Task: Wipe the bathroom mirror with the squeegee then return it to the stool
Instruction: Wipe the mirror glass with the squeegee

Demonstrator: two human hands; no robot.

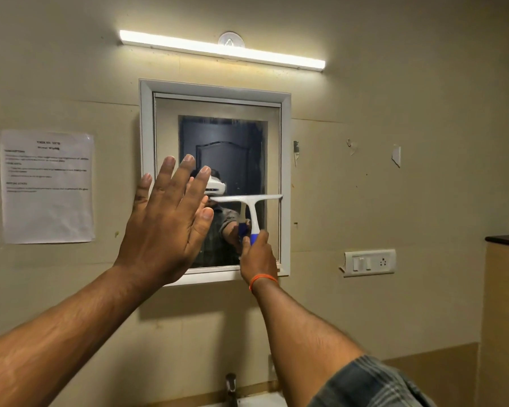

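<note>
A white-framed mirror (272, 136) hangs on the beige wall straight ahead. My right hand (257, 255) grips the blue handle of a white squeegee (249, 201). Its blade lies level against the glass, across the right half of the mirror at mid height. My left hand (166, 221) is raised flat with fingers spread, in front of the mirror's left edge, holding nothing. An orange band circles my right wrist. The glass above the blade looks hazy near its edges. No stool is in view.
A lit tube light (221, 49) runs above the mirror. A printed sheet (46, 186) is taped to the wall at left. A switch and socket plate (369, 262) sits at right, a dark-topped ledge (506, 240) beyond it. A tap (231, 384) and basin edge show below.
</note>
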